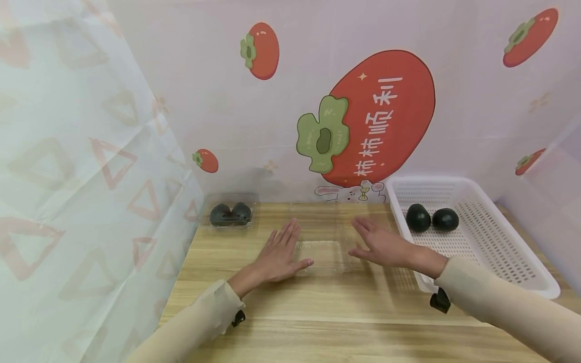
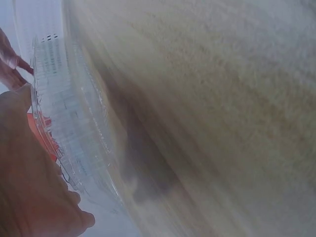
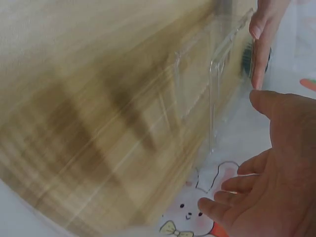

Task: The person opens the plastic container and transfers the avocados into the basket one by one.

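A clear plastic clamshell box lies on the wooden table between my two hands, with nothing visible inside it. My left hand is at its left side, fingers straight and pointing away from me, thumb reaching over the near part. On the other side, my right hand hovers just off the box's right edge, fingers extended and thumb apart. In the right wrist view a gap shows between that hand and the box. Neither palm holds anything.
Back left, another clear box contains two dark avocados. A white perforated basket on the right holds two more avocados. Printed cloth walls stand behind and at both sides of the table.
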`<state>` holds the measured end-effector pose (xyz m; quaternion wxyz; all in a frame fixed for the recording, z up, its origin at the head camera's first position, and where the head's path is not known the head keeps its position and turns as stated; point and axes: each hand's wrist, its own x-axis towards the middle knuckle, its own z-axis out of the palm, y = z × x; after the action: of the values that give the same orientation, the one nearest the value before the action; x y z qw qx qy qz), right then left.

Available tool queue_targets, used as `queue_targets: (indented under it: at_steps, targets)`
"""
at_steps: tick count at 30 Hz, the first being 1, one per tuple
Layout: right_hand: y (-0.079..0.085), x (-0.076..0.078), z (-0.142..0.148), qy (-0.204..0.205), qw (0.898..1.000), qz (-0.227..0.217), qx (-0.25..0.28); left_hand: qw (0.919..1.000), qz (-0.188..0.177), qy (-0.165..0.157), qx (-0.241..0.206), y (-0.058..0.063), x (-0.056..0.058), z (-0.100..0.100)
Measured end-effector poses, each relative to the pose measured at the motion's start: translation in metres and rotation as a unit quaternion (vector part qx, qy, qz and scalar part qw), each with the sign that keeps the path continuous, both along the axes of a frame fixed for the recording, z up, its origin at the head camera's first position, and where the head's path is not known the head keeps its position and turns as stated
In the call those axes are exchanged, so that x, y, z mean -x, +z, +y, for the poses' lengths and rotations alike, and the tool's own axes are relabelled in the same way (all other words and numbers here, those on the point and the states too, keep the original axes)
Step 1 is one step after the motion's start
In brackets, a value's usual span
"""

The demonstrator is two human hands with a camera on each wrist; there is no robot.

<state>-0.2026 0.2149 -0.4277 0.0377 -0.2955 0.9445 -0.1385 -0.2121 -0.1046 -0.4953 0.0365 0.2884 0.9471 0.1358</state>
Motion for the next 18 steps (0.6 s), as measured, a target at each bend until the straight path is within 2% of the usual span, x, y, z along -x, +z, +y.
queue_targets:
  at_steps: [8, 12, 18]
  targets:
    - [-0.010, -0.010, -0.020, 0.007, 0.997, -0.070, -0.026, 0.9999, -0.002, -0.007, 0.009, -0.002, 0.003, -0.001]
    - [-0.016, -0.012, -0.027, 0.011, 0.997, -0.076, -0.025, 0.9999, -0.004, -0.008, 0.008, -0.004, 0.004, -0.001]
    - [-0.022, -0.014, -0.030, 0.035, 0.998, -0.051, -0.023, 0.9999, -0.006, -0.008, 0.011, -0.004, 0.002, 0.000]
